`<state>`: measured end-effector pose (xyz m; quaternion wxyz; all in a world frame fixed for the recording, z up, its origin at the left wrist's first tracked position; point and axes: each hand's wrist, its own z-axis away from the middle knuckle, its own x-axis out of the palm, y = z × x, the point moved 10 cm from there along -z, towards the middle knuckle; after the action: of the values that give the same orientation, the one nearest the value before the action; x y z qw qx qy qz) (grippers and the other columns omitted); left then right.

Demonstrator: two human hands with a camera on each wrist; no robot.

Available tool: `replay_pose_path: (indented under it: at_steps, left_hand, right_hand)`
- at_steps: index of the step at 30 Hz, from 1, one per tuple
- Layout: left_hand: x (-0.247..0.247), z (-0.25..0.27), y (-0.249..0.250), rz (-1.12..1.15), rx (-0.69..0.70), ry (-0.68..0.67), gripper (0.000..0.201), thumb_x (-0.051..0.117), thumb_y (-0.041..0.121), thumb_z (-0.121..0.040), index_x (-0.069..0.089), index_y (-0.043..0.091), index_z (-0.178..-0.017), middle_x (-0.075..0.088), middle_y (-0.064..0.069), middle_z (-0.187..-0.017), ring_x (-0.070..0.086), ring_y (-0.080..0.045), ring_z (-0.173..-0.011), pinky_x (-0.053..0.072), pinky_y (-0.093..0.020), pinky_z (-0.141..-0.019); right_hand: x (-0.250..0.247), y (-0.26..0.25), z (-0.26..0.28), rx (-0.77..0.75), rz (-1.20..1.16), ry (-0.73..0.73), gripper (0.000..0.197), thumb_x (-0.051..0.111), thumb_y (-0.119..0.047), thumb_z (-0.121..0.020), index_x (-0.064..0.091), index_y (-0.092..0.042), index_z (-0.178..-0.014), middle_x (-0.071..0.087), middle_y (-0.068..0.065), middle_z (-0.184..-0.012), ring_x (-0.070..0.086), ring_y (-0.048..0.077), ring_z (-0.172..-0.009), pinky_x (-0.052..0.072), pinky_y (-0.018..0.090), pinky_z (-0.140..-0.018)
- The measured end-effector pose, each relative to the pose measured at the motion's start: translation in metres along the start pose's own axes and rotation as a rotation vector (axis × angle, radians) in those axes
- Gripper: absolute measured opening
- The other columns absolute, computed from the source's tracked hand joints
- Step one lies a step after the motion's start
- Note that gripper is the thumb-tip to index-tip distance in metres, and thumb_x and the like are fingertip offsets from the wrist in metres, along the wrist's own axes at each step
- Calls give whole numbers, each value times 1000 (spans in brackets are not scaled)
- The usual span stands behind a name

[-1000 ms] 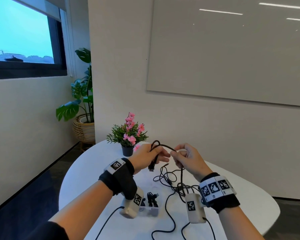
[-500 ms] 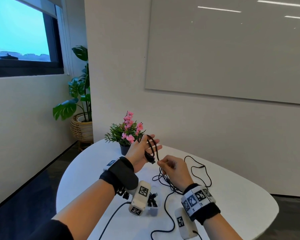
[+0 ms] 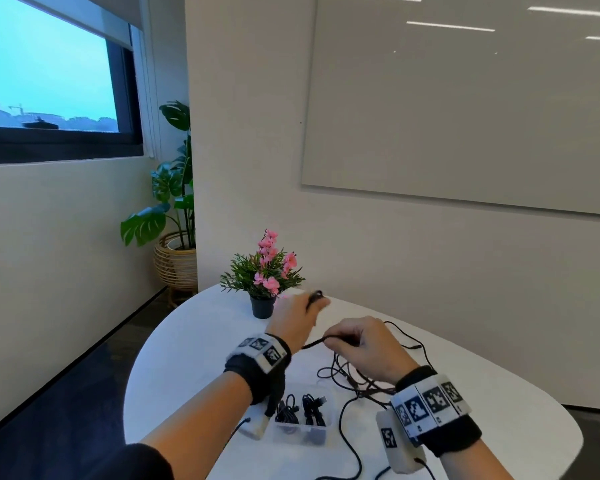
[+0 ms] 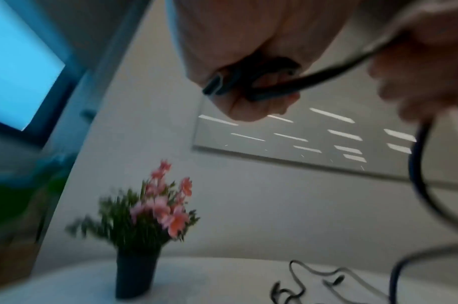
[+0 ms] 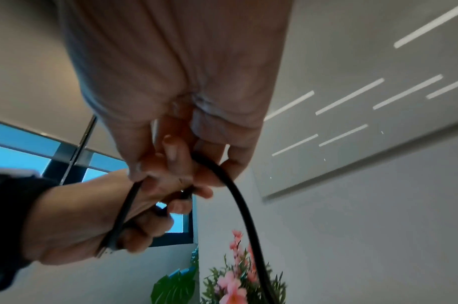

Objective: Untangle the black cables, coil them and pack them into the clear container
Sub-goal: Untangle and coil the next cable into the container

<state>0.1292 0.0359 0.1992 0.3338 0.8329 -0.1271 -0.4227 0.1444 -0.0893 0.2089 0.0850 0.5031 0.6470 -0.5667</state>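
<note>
My left hand [image 3: 300, 311] is raised above the table beside the flower pot and grips loops of a black cable [image 3: 314, 344]. In the left wrist view its curled fingers [image 4: 251, 109] hold the loop, and the plug end [image 4: 213, 85] sticks out. Close to its right, my right hand [image 3: 355, 337] pinches the same cable, which hangs down from my fingers [image 5: 175, 156] to a loose tangle [image 3: 347, 375] on the table. The clear container [image 3: 330, 408] sits near my left wrist with coiled black cables [image 3: 300, 410] inside.
A small potted plant with pink flowers [image 3: 264, 271] stands at the far side of the white round table [image 3: 194, 358]. More cable trails over the table's near edge [image 3: 350, 455] and far right [image 3: 413, 344]. A large leafy plant in a basket [image 3: 174, 258] stands on the floor.
My right hand has come up and leftward, close to my left hand, bringing the cable with it. My left hand has turned over and closed on the loops.
</note>
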Motion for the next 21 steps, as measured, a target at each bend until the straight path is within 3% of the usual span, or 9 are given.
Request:
replay_pose_path:
  at_steps: [2, 4, 7, 10, 11, 14, 17, 19, 21]
  left_hand:
    - [15, 5, 8, -129, 53, -135, 54, 31, 53, -95, 65, 14, -80, 64, -10, -71, 59, -25, -68, 45, -35, -65]
    - [21, 13, 8, 30, 48, -218, 69, 17, 62, -92, 60, 15, -65, 59, -12, -62, 56, -24, -58, 41, -32, -58]
    - [31, 31, 12, 289, 30, -367, 66, 36, 71, -83, 66, 13, -73, 51, 3, -55, 42, -7, -44, 35, -20, -46]
    - [40, 38, 15, 163, 111, -504, 35, 69, 49, -76, 64, 14, -77, 51, 4, -62, 45, -9, -55, 40, -27, -57]
    - [40, 38, 15, 118, 104, -538, 28, 71, 40, -79, 65, 12, -80, 54, 2, -65, 46, -9, -56, 41, -28, -59]
    - [39, 41, 12, 203, -15, -609, 25, 57, 33, -92, 62, 12, -79, 53, 1, -65, 43, -7, -50, 37, -19, -48]
    - [31, 40, 17, 486, -88, -552, 30, 41, 27, -100, 56, 12, -78, 58, -3, -67, 53, -8, -50, 45, -22, -51]
    - [24, 38, 11, 722, -187, -440, 32, 36, 27, -101, 55, 8, -84, 67, -7, -82, 67, -16, -68, 55, -31, -67]
    - [25, 37, 1, 868, -260, -347, 34, 35, 28, -101, 57, 3, -96, 69, -6, -105, 70, -26, -91, 56, -39, -85]
  right_hand:
    - [-14, -6, -4, -51, -10, 116, 4, 75, -13, -77, 76, -14, -81, 69, -12, -73, 63, -2, -72, 45, 8, -69]
    - [-26, 1, -6, -14, -124, 212, 7, 80, -12, -70, 75, -12, -73, 71, -3, -67, 65, 5, -66, 51, 16, -68]
    - [-33, 16, -9, 46, -269, 275, 17, 84, -10, -64, 67, -8, -65, 66, 5, -57, 58, 14, -52, 49, 25, -54]
    - [-26, 32, -13, 91, -377, 231, 29, 88, -12, -58, 61, -4, -65, 57, 5, -51, 45, 15, -43, 40, 23, -43]
    - [-21, 36, -14, 105, -429, 199, 32, 88, -14, -57, 58, -4, -64, 54, 4, -48, 42, 16, -41, 38, 24, -42]
    - [-9, 48, -19, 167, -577, 142, 35, 80, -20, -60, 48, -6, -63, 42, 0, -43, 36, 14, -37, 33, 22, -39]
    - [-4, 50, -19, 187, -697, 127, 30, 65, -28, -75, 46, -7, -65, 40, -3, -45, 36, 12, -41, 34, 21, -44]
    - [-1, 53, -17, 193, -666, 119, 29, 59, -30, -85, 48, -10, -68, 43, 1, -53, 39, 13, -46, 36, 22, -50]
    - [2, 58, -16, 193, -526, 131, 23, 57, -26, -91, 51, -10, -75, 49, 4, -62, 43, 14, -50, 37, 24, -52]
